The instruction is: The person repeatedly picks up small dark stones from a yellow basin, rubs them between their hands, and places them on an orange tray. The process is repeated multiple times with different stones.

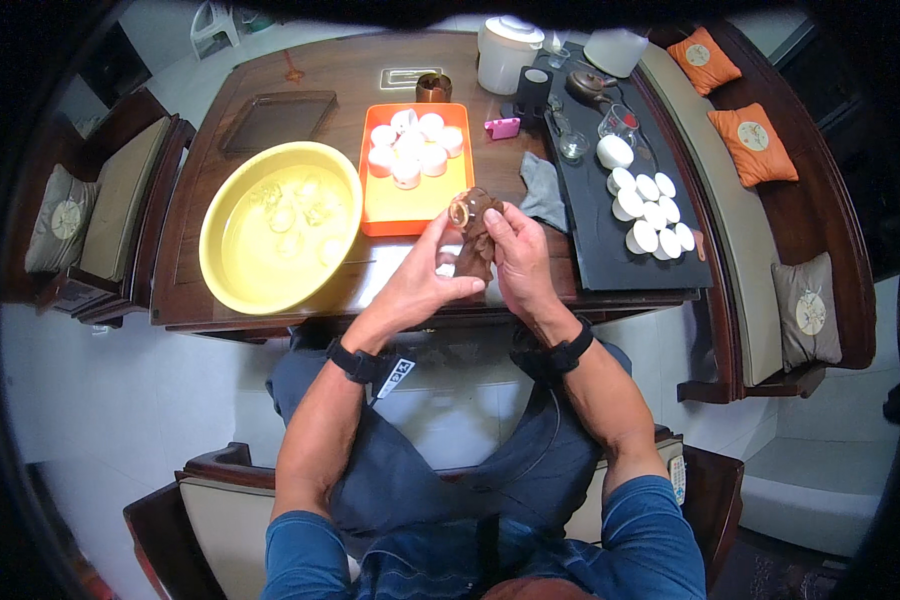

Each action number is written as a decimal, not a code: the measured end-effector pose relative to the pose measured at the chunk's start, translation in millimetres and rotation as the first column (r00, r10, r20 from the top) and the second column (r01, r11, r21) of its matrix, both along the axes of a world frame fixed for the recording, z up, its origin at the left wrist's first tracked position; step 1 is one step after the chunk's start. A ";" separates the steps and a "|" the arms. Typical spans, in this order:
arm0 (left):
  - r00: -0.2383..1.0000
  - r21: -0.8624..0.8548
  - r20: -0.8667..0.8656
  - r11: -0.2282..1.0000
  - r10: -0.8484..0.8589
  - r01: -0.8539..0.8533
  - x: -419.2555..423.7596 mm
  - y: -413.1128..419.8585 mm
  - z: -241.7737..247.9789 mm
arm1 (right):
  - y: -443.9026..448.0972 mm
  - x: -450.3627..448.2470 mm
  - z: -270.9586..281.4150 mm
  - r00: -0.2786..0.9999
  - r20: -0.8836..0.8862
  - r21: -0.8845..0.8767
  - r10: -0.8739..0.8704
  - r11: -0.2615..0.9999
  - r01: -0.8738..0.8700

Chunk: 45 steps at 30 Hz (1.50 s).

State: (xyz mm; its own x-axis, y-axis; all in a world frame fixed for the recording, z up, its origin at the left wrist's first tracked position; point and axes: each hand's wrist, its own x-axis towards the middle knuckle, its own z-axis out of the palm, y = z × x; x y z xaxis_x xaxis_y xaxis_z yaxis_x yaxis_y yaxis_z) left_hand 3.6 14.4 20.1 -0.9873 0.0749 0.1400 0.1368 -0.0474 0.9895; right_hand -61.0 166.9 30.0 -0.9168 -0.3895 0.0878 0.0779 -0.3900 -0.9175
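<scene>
My left hand (421, 271) and my right hand (520, 259) hold a small clear glass vessel (462, 211) and a brown cloth (476, 251) over the table's near edge. The cloth wraps part of the glass and hangs down between my hands; the exact shape of the glass is hidden. Just beyond, an orange tray (418, 229) bears several pinkish-white cups. To the left, a yellow basin (217, 259) contains water and several glass-like pieces. A grey cloth (541, 191) lies right of my hands, against a black tea tray (607, 262).
On the tea tray stand several white cups (642, 240), a white lidded pot (614, 151), a glass pitcher (619, 120) and a dark teapot (586, 86). Farther back are a white bucket (506, 64), a pink object (502, 128), a brown container (433, 87) and a dark square tray (281, 120).
</scene>
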 end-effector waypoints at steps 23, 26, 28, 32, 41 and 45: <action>0.976 0.843 0.214 0.496 0.048 -0.209 -4.3 -3.2 0.1 | -12.0 20.2 -5.1 0.587 -0.795 0.418 0.155 0.841 0.344; 0.984 0.838 0.177 0.527 -0.014 -0.143 -3.8 -6.8 3.7 | -13.8 23.4 -4.4 0.572 -0.800 0.440 0.184 0.827 0.350; 0.991 0.803 0.135 0.587 -0.015 -0.100 -3.0 -5.4 5.7 | -15.7 25.4 -5.6 0.567 -0.816 0.391 0.110 0.828 0.402; 0.994 0.828 0.082 0.560 -0.065 -0.032 -2.4 -4.4 10.6 | -11.4 16.4 -7.9 0.573 -0.811 0.440 0.121 0.772 0.459; 0.998 0.901 0.049 0.432 -0.041 -0.026 -7.0 -25.2 -5.0 | -8.3 2.6 -11.1 0.955 0.198 -0.204 0.221 0.962 -0.180; 0.999 0.910 0.050 0.412 -0.004 -0.044 -6.4 -28.0 -7.3 | -15.9 21.3 -17.3 0.894 0.305 -0.352 0.327 0.911 -0.213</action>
